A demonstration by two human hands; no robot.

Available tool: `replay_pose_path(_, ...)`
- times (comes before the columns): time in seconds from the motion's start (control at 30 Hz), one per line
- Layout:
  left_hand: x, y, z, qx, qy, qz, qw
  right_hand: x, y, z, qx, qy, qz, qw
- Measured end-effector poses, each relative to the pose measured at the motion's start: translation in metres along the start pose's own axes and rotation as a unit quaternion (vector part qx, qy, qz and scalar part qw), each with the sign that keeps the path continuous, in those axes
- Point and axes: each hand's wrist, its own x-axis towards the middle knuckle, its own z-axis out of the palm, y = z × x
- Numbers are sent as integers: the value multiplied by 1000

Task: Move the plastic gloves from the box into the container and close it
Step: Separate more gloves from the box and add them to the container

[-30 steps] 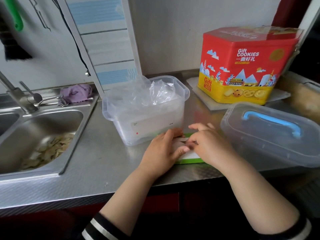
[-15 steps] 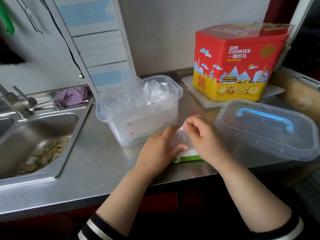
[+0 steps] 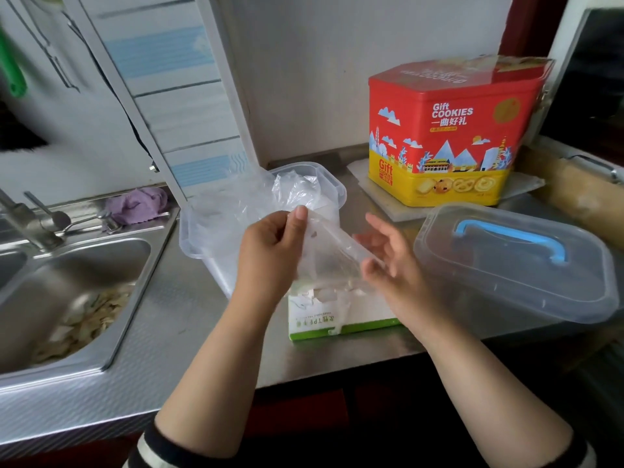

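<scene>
A flat white-and-green glove box [image 3: 341, 314] lies on the steel counter near its front edge, its top torn open. Above it I hold a clear plastic glove [image 3: 329, 249] stretched between both hands. My left hand [image 3: 270, 255] pinches its upper end with thumb and fingers. My right hand [image 3: 388, 255] pinches its lower right end, the other fingers spread. Behind stands the clear plastic container [image 3: 332, 192], lidless, with crumpled gloves [image 3: 256, 201] bulging out of it. Its clear lid [image 3: 513, 261] with a blue handle lies to the right.
A red and yellow cookie tin [image 3: 452, 130] stands at the back right on a white board. A steel sink [image 3: 67, 292] with food scraps and a tap [image 3: 27, 221] lie at the left; a purple cloth [image 3: 138, 204] sits behind it.
Both hands rose from the glove box, drawing a clear glove up and out of it. The glove now hangs stretched between them above the box.
</scene>
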Motion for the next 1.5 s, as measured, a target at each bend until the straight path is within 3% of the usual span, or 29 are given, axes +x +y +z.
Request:
replay_pose_path(0.13,5,12,-11,-9,-13,-7,1000,3,-24,7,-38,-76,-35,996)
replay_pose_path(0.2,7,12,-14,-28,-9,-30,999,7,-34,15,-55,-55,-51,996)
replay_pose_path(0.3,9,11,-18,-33,-8,-61,998,13,-48,26,24,24,-78,996)
replay_pose_path(0.43,12,7,-28,-13,9,-48,999,24,-68,36,74,-5,-29,997)
replay_pose_path(0.57,14,7,-39,49,54,-12,997,28,-80,49,-45,-10,-86,995)
replay_pose_path(0.67,21,9,-50,103,98,10,990,28,-88,59,-216,-33,-162,962)
replay_pose_path(0.83,35,11,-69,87,117,21,989,50,-102,74,-226,50,-223,947)
replay_pose_path(0.93,55,12,-80,90,101,-13,991,87,-102,76,-191,62,-151,968)
replay_pose_path(1.03,79,4,-98,145,104,-43,983,131,-92,76,-268,41,-75,960)
replay_pose_path(1.13,92,-5,-117,299,233,-39,925,161,-78,76,-333,37,-42,941)
replay_pose_path(1.17,91,-3,-119,324,277,-23,904,168,-72,76,-357,28,-24,933)
replay_pose_path(1.23,83,8,-112,302,314,72,897,176,-58,75,-416,6,11,909)
replay_pose_path(1.27,77,15,-101,281,289,131,906,179,-51,75,-440,0,19,898)
replay_pose_path(1.33,69,19,-71,308,130,189,923,180,-43,76,-477,-5,17,879)
replay_pose_path(1.43,75,4,-42,446,-152,112,875,177,-44,83,-556,-13,7,831)
replay_pose_path(1.5,89,-4,-44,458,-252,33,852,175,-45,87,-616,-20,3,787)
